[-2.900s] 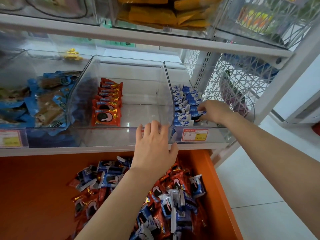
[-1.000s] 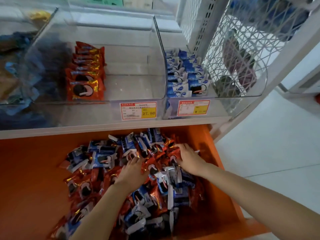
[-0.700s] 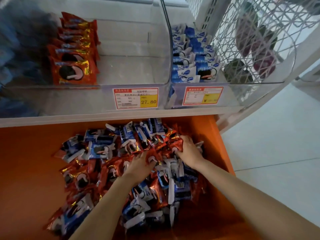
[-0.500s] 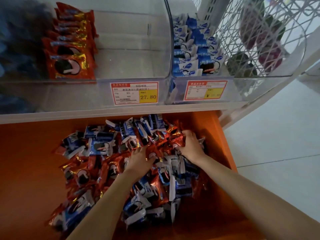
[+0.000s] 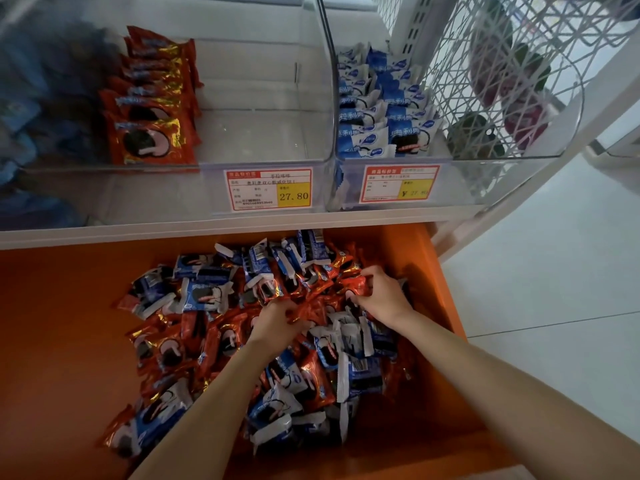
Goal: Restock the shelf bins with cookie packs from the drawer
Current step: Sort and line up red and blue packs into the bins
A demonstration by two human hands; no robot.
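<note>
Pinching a red cookie pack at the far right of the heap, the right hand has its fingers curled over the wrapper's top edge and the thumb under it. I take that as a grip for lifting one pack free without dragging its neighbours. The left hand sits just beside it, fingers bent down into red wrappers at the heap's middle; I cannot tell from here whether they have closed on a pack or are only sorting. Both hands work the heap of cookie packs, red and blue-and-white mixed loosely in the orange drawer, so I judge this to be the picking step, choosing by colour. Red makes sense: above the drawer, the middle clear bin holds a single row of red packs standing face-forward along its left wall, with most of its floor bare. The right clear bin beside it carries two rows of blue-and-white packs and looks fuller. Each bin front bears a price label, so the colours should stay apart. I would raise the pack over the middle bin's front lip and stand it upright like the others.
</note>
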